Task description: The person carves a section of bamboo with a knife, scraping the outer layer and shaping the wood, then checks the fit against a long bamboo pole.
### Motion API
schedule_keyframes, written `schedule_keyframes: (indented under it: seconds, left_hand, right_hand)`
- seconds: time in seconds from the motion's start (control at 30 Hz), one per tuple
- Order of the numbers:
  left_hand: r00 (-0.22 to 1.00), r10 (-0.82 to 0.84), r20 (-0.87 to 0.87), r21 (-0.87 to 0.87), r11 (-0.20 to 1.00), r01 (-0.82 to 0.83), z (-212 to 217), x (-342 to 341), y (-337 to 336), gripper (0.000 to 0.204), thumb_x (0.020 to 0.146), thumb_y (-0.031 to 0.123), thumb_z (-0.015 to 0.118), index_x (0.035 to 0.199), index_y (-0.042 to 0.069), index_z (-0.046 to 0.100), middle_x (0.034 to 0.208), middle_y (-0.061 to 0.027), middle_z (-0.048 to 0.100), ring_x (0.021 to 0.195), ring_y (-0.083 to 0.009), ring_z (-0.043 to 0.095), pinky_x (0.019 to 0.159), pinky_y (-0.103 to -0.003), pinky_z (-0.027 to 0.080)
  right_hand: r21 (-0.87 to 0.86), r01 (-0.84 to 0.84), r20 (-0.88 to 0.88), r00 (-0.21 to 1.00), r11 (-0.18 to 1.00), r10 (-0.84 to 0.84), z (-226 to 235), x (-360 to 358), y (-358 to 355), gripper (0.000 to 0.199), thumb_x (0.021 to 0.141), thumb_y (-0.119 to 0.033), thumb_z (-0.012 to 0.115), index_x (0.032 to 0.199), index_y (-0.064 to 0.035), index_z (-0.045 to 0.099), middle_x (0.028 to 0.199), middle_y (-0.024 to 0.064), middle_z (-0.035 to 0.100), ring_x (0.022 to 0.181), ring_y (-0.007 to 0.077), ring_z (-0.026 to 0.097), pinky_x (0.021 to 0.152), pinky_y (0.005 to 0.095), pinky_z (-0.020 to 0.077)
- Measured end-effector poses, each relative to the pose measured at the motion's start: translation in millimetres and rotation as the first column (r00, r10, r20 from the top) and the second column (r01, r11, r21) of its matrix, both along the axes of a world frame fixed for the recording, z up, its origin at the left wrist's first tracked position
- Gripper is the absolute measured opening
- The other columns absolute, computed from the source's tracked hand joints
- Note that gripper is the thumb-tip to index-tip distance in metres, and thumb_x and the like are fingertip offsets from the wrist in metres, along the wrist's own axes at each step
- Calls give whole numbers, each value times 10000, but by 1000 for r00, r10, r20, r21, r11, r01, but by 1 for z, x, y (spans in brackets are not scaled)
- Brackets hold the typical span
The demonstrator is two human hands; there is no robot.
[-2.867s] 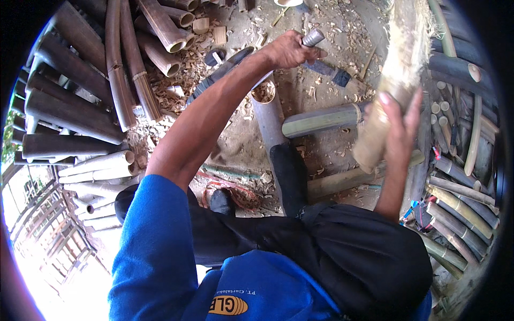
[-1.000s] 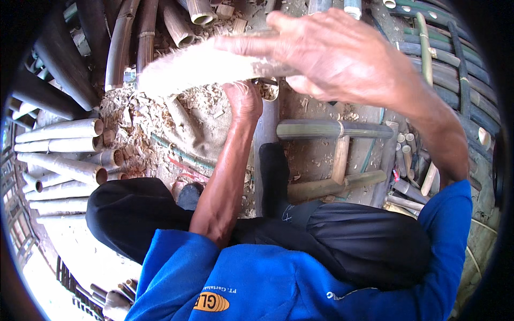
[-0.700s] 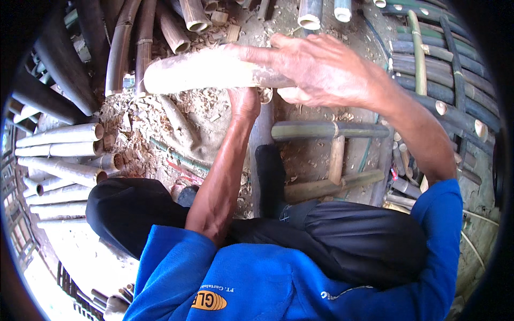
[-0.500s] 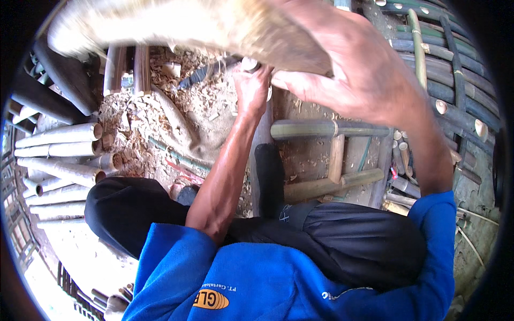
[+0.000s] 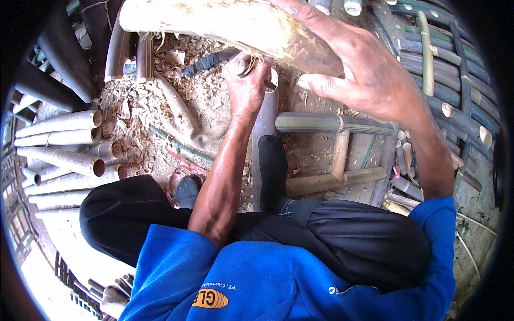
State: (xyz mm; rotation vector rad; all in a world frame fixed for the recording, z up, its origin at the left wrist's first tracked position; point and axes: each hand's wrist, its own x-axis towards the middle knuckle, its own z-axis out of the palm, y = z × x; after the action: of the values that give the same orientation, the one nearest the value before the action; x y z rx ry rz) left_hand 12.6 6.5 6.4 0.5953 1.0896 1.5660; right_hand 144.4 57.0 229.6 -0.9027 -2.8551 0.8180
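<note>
- Up near the top, the right hand (image 5: pixel 369 80) wraps its fingers over a thick pale piece of peeled bamboo (image 5: pixel 225 24) and holds it sideways.
- Under that piece, the left hand (image 5: pixel 247 88) is closed tight around a dark knife (image 5: pixel 206 60).
- Wood shavings (image 5: pixel 144 101) cover the floor below.
- Grey bamboo tubes (image 5: pixel 59 155) lie stacked at the left.

- Peeled bamboo piece (image 5: pixel 225 24): pale tan, brown-streaked.
- Sleeves (image 5: pixel 257 278): bright blue, with a yellow patch.
- Trousers (image 5: pixel 353 241): black.
- Bamboo poles (image 5: pixel 428 59): dark green.
- Shavings (image 5: pixel 128 107): light beige.
</note>
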Motion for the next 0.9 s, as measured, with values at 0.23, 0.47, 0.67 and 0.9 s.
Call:
schedule_keyframes:
  seconds: [0.23, 0.47, 0.67, 0.9]
  left_hand:
    - [994, 66, 83, 144, 987, -78, -23, -1, 1, 252, 922, 85, 563, 689, -7, 533, 686, -86, 561, 612, -156, 499, 609, -308, 450]
    - [973, 136, 185, 97, 983, -155, -14, 0, 4, 203, 883, 96, 575, 852, -82, 668, 662, -53, 580, 575, -109, 499, 558, -260, 413]
    - [970, 241, 31, 150, 958, -243, -42, -3, 6, 265, 926, 216, 588, 917, -44, 638, 814, -100, 627, 699, -171, 551, 654, -344, 479]
    - [981, 175, -80, 143, 976, -163, -26, 2, 7, 171, 890, 158, 609, 847, -7, 618, 716, -35, 589, 612, -105, 489, 577, -282, 431]
  right_hand:
    - [10, 72, 190, 979, 997, -73, -6, -3, 3, 864, 854, -223, 684, 1569, -85, 221, 1287, 267, 604, 1103, 418, 636, 1007, 444, 513]
    - [-90, 24, -3, 1000, 996, -24, -6, -9, 19, 896, 867, -190, 700, 1580, -63, 173, 1389, 280, 538, 1193, 386, 612, 1060, 428, 488]
    - [66, -126, 624, 779, 990, 58, -20, -55, 14, 681, 824, -166, 742, 1448, -119, 473, 1269, 183, 612, 1115, 285, 624, 972, 376, 489]
    - [-55, -196, -313, 935, 979, 169, -29, -47, 26, 720, 785, -130, 770, 1441, -109, 474, 1257, 188, 613, 1081, 327, 638, 973, 397, 500]
